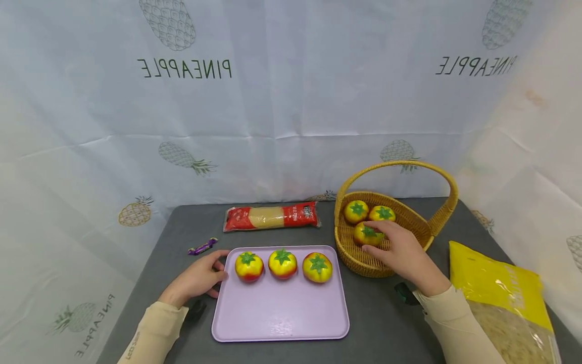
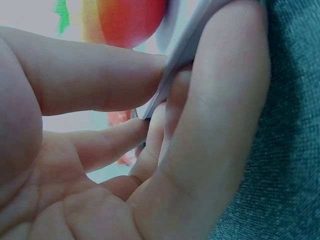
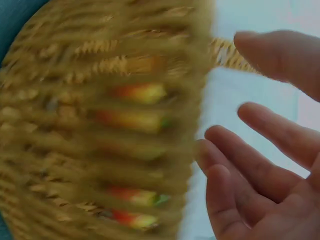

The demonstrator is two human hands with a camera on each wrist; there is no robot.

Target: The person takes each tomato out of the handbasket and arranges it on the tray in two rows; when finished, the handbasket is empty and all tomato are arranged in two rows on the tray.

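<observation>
Over on the grey tabletop, the left hand pinches the lilac tray at left; tugging could roll its three fruits. Right hand, fingers apart at the basket's near fruit, might fumble smooth skin.

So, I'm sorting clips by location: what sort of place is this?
Probably a staged tabletop booth: a pineapple-print curtain hangs behind a dark table set with a tray and basket.

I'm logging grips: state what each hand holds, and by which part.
The left hand grips the lilac tray by its left rim; the right hand, above the wicker basket, holds nothing.
</observation>
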